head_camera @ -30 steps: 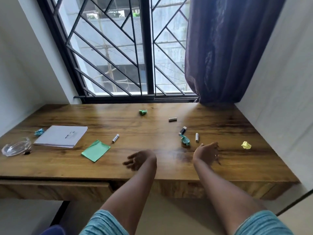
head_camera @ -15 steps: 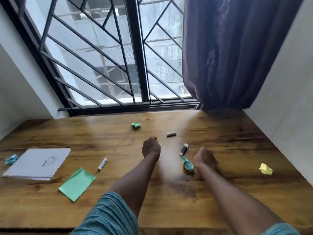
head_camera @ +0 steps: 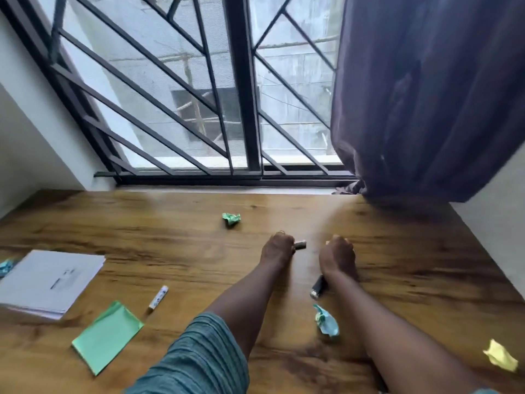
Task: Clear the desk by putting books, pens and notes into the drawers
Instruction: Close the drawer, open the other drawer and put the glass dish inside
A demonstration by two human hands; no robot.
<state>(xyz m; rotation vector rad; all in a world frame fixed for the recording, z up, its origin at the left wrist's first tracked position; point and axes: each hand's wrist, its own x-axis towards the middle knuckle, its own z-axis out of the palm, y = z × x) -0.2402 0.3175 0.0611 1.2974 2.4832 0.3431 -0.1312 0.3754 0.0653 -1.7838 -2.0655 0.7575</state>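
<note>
My left hand [head_camera: 277, 248] is stretched far over the wooden desk [head_camera: 159, 240], its fingers closed on a short grey stub [head_camera: 301, 245] that pokes out to the right. My right hand [head_camera: 338, 255] lies just right of it, fingers curled down; what is under them is hidden. A small black stub [head_camera: 318, 286] lies by my right wrist. A crumpled teal note [head_camera: 326, 321] sits between my forearms. At the left lie a white booklet [head_camera: 48, 282], a green note pad [head_camera: 106, 336] and a white marker [head_camera: 158, 297].
A crumpled green note [head_camera: 231, 219] lies beyond my left hand, a yellow one [head_camera: 500, 359] at the right edge, a blue one [head_camera: 5, 267] at the far left. A barred window [head_camera: 241, 109] and a purple curtain [head_camera: 426, 95] back the desk; a white wall [head_camera: 494, 223] bounds its right side.
I have leaned in over the desk. Both hands moved forward from the front edge; the left reached the grey stub, the right passed over the spot of a white stub, now out of sight.
</note>
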